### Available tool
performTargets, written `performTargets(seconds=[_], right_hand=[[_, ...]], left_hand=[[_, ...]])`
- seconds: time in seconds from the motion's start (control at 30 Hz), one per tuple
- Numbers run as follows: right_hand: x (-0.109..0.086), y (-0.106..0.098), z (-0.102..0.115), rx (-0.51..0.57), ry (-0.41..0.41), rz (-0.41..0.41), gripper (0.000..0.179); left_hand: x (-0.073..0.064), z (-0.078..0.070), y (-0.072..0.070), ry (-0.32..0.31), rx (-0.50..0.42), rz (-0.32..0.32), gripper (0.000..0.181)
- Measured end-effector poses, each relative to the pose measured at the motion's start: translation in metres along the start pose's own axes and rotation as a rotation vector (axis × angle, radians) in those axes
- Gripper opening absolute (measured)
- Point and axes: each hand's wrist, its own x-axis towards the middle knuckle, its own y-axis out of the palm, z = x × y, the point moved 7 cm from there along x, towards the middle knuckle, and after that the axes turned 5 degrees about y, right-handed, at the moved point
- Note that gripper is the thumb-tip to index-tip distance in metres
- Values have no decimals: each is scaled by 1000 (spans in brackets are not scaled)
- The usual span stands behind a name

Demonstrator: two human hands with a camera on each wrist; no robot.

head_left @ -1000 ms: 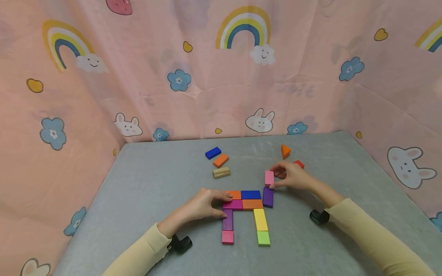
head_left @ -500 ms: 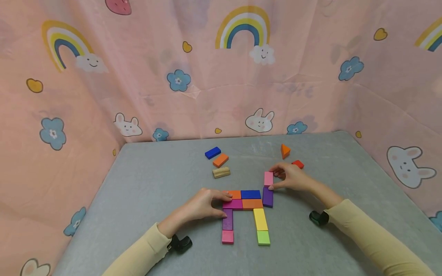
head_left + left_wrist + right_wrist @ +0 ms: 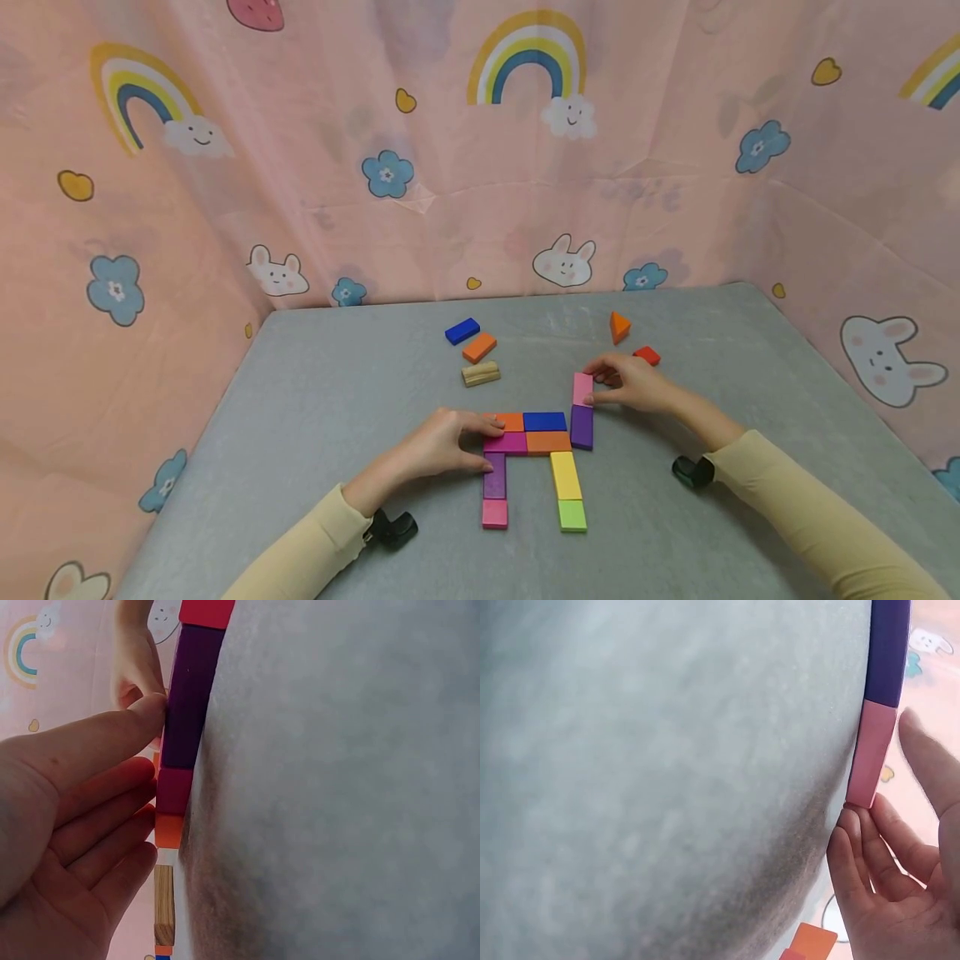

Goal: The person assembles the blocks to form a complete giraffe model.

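Note:
My left hand (image 3: 442, 446) rests at the left edge of a flat arrangement of blocks, its fingers touching the magenta block (image 3: 514, 444) and its thumb at the purple block (image 3: 187, 697). Below that purple block lies a darker pink block (image 3: 495, 514). My right hand (image 3: 633, 383) touches the light pink block (image 3: 873, 750) with its fingertips at the far end; its thumb stands slightly off the side in the right wrist view. The light pink block lies end to end with a violet block (image 3: 582, 427), beside an orange block (image 3: 548, 442) and a blue block (image 3: 544, 422).
A yellow block (image 3: 566, 476) and a green block (image 3: 572, 516) lie at the lower right of the arrangement. Farther back are another blue block (image 3: 462, 331), an orange block (image 3: 479, 347), a wooden piece (image 3: 481, 373), an orange triangle (image 3: 619, 327) and a red block (image 3: 647, 356).
The light pink block has shifted slightly toward the violet block and lines up with it. My right thumb has moved up from the seam onto the pink block's side. The left hand stays put.

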Motion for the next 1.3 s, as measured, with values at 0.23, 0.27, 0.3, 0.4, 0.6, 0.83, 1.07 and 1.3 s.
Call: performTargets(seconds=[0.23, 0.27, 0.3, 0.4, 0.6, 0.83, 1.07, 1.3], right_hand=[[2, 0, 0, 4, 8, 18, 50], [2, 1, 0, 3, 7, 21, 50], [2, 1, 1, 4, 6, 23, 49], [3, 1, 0, 4, 6, 28, 49], [3, 2, 2, 1, -2, 30, 48], [4, 2, 5, 6, -16, 40, 45], [4, 3, 3, -7, -22, 41, 46], [9, -1, 2, 5, -32, 68, 48]], left_hand=[[0, 0, -1, 4, -1, -4, 47], [0, 0, -1, 5, 1, -3, 46], [0, 0, -1, 6, 2, -2, 46], [-1, 1, -1, 5, 1, 3, 47], [-1, 1, 0, 4, 0, 1, 47], [-2, 1, 0, 7, -3, -2, 46], [-1, 0, 0, 10, -1, 1, 46], [0, 1, 0, 4, -8, 5, 46]])
